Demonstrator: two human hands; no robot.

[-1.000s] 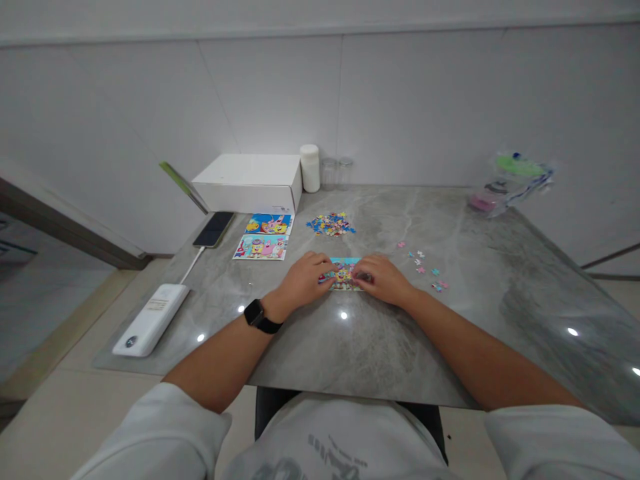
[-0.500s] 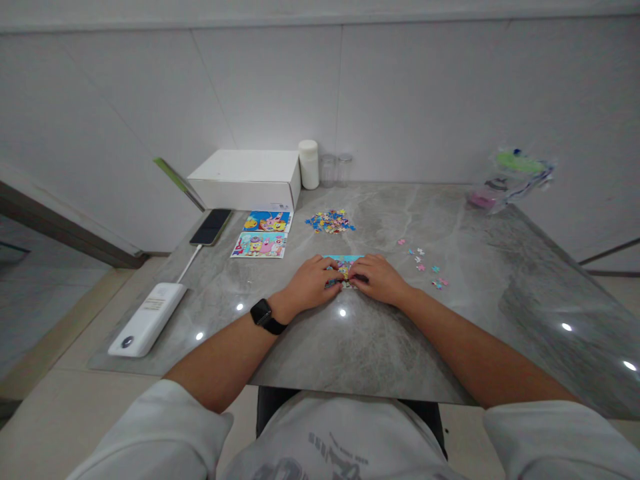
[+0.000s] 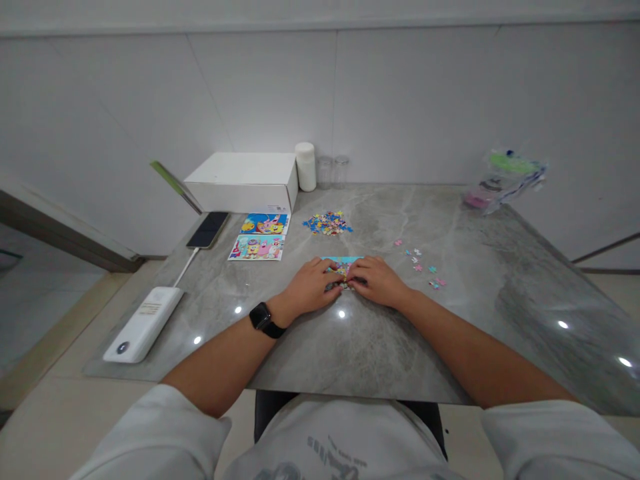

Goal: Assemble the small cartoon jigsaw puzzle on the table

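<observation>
A small, partly covered jigsaw puzzle (image 3: 343,261) lies flat on the grey table, its light-blue upper edge showing between my hands. My left hand (image 3: 315,285) grips its left side, with fingers curled and fingertips near the middle. From the other side, my right hand (image 3: 376,280) has thumb and fingers closed on the puzzle, close to the left fingertips. Any single piece under the fingers is hidden. Several loose puzzle pieces (image 3: 418,268) are scattered to the right. Beyond the hands sits a heap of mixed puzzle pieces (image 3: 328,223).
Two cartoon picture cards (image 3: 257,247) lie left of the heap, before a white box (image 3: 240,181). A white bottle (image 3: 305,167) and two clear glasses (image 3: 333,172) stand behind. A phone (image 3: 208,230) is cabled to a white power bank (image 3: 144,325). A plastic bag (image 3: 505,180) rests far right.
The view has shifted slightly. Both hands stay on the puzzle, and the fingers have moved a little, with the right fingertips slightly further left over its middle.
</observation>
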